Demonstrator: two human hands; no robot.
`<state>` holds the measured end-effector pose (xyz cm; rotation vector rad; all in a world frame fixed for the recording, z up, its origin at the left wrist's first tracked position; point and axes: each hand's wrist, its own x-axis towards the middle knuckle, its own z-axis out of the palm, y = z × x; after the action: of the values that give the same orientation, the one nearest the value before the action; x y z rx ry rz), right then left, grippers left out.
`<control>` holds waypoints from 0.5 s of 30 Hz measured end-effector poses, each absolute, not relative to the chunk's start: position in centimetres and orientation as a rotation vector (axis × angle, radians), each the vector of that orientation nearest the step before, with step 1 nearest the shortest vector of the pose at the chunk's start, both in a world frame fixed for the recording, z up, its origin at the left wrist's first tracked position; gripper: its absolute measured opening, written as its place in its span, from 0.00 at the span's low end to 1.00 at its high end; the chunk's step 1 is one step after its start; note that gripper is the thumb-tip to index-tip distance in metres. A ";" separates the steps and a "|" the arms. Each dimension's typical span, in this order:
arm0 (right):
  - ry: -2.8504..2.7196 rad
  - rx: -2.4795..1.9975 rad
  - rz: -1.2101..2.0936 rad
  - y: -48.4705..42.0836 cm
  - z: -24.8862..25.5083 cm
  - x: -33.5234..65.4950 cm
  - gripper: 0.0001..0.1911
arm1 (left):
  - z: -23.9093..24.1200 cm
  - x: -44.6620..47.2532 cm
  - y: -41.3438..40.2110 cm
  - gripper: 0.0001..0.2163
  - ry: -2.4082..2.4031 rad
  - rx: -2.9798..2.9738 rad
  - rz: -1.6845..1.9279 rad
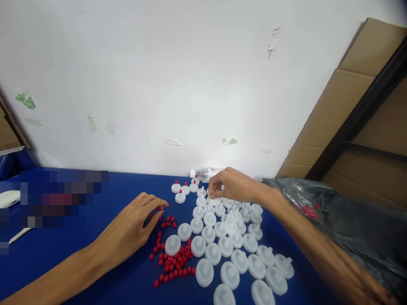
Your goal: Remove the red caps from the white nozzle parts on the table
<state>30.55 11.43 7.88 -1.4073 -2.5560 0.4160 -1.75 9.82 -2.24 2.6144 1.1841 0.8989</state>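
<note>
My left hand (138,218) is closed in a pinch, with a small red cap (160,208) between thumb and forefinger. Below it on the blue table lie many loose red caps (171,267). My right hand (233,185) reaches to the back of a spread of translucent white spouted lids (229,275). Its fingers pinch one white lid (217,202), whose spout is hidden by them. Left of that hand, several white lids with red caps on their spouts (180,197) stand upright in a small group.
A clear plastic bottle (203,174) lies against the white wall behind the lids. Dark plastic bags (346,228) fill the right side, below cardboard (313,127) on a black frame. A white object (9,198) rests at the far left of the blue table (104,203).
</note>
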 end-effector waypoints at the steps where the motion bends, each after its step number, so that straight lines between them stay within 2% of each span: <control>1: -2.554 -1.406 0.412 11.4 7.8 30.5 0.01 | -2.2 -1.7 9.8 0.12 1.184 2.613 0.896; 6: -2.579 -1.378 0.408 11.3 7.8 30.6 0.03 | -1.6 -1.5 9.3 0.11 1.182 2.608 0.875; 11: -2.487 -1.330 0.197 10.9 7.7 29.8 0.18 | -1.8 -1.4 9.3 0.13 1.155 2.619 0.868; 15: -2.517 -1.243 0.139 11.3 5.5 28.7 0.26 | -2.3 -1.6 9.5 0.14 1.117 2.642 0.854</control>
<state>28.71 11.30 5.49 -1.2433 -2.5173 0.1386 -1.61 9.45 -2.29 2.6418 1.1166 0.8539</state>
